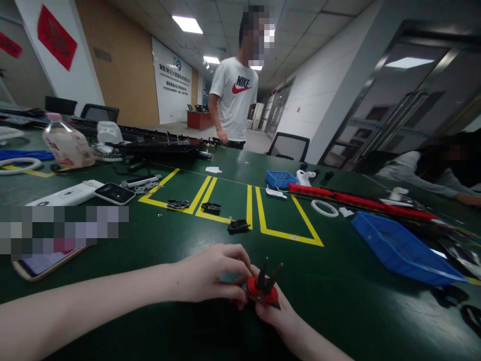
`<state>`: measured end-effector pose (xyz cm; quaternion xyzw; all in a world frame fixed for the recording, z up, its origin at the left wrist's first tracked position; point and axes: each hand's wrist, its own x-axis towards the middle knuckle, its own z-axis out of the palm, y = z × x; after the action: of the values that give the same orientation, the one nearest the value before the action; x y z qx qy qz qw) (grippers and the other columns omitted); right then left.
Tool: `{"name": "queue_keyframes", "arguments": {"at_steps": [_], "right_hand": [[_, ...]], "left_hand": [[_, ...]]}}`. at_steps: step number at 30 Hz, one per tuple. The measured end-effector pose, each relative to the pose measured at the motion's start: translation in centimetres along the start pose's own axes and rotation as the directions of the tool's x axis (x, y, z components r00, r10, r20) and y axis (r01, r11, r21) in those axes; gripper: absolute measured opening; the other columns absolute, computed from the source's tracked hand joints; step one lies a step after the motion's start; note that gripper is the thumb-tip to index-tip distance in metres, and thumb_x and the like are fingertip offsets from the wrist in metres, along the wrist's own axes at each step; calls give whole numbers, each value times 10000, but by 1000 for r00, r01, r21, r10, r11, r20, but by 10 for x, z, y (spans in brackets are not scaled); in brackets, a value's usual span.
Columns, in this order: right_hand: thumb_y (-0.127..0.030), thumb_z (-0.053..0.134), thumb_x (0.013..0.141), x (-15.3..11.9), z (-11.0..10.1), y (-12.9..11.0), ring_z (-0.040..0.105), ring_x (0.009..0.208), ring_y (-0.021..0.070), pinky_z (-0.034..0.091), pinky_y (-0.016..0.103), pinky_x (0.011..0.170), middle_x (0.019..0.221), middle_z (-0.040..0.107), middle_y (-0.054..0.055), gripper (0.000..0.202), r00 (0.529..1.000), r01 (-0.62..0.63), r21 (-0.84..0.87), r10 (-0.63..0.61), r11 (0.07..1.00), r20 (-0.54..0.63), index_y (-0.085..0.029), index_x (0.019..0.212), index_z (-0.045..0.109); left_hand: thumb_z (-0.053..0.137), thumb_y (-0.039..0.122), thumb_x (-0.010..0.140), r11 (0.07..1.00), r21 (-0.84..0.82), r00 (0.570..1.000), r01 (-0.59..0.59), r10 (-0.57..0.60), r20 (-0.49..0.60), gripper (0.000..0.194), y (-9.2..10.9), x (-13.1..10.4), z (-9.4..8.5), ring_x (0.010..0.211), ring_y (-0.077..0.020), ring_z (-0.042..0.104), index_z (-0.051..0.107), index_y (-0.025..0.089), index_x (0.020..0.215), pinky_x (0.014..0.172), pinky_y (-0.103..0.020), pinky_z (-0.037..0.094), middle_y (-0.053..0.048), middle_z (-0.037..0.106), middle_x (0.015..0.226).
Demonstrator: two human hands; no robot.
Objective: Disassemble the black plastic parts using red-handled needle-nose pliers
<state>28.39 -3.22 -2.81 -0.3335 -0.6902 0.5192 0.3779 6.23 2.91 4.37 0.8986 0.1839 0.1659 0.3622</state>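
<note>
My right hand (280, 313) is wrapped round a pair of red-handled pliers (265, 291). Their two dark, narrow jaws point upward and stand apart. From the left, my left hand (216, 276) reaches over with curled fingers, thumb and fingertips closed at the side of the red handles. The lower part of the handles is hidden by the hands. Just beyond my hands lies a small black part (238, 226) on the yellow tape. Two similar parts, a black one (211, 207) and a dark one (178, 204), lie farther left.
Yellow tape outlines (293, 237) mark the green table (210, 235). A phone (48, 260), a white-and-black device (114, 193) and a bottle (67, 143) are at left. On the right are a blue tray (402, 250) and red strips (361, 200). A person (235, 100) stands across the table.
</note>
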Motion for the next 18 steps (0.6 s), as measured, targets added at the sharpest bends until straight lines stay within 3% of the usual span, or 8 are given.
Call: {"name": "queue_keyframes", "arguments": {"at_steps": [4, 8, 14, 16, 18], "right_hand": [[-729, 540, 846, -1, 0, -14, 580, 795, 191, 466, 331, 677, 890, 624, 67, 563, 999, -11, -71, 9, 997, -31, -194, 986, 643], [-699, 537, 855, 1, -1, -20, 531, 749, 183, 417, 323, 652, 847, 590, 50, 497, 995, -12, -173, -5, 985, -99, -215, 919, 629], [-564, 545, 912, 2, -2, -14, 633, 1003, 256, 513, 389, 805, 1093, 647, 98, 381, 981, -48, -293, -11, 955, -196, -248, 1117, 603], [-505, 531, 931, 2, -2, -12, 655, 956, 240, 537, 378, 783, 1051, 660, 84, 322, 976, -46, -342, -30, 939, -215, -253, 1126, 581], [-453, 549, 918, 2, -2, -11, 662, 866, 217, 547, 349, 726, 968, 662, 63, 263, 974, -34, -404, -61, 914, -219, -247, 1079, 575]], "left_hand": [[599, 303, 971, 990, 19, 987, 138, -136, -81, 249, -5, -32, -6, 1099, -193, 599, 628, 245, 1212, 946, -334, 513, -41, 596, 1227], [602, 325, 946, 967, 45, 966, 250, -246, -83, 309, -17, -68, -3, 1156, -223, 586, 606, 260, 1248, 1005, -367, 491, -49, 600, 1263], [823, 551, 705, 936, 205, 957, 287, -287, -35, 874, -31, -87, 9, 1243, -324, 534, 442, 304, 1452, 1052, -467, 460, -75, 507, 1436], [809, 565, 718, 933, 253, 965, 257, -260, -21, 851, -33, -87, 10, 1208, -320, 548, 456, 289, 1442, 1019, -461, 470, -80, 531, 1398], [767, 521, 785, 931, 278, 970, 238, -244, -12, 658, -33, -85, 9, 1138, -292, 573, 541, 266, 1348, 958, -428, 484, -76, 575, 1309]]}}
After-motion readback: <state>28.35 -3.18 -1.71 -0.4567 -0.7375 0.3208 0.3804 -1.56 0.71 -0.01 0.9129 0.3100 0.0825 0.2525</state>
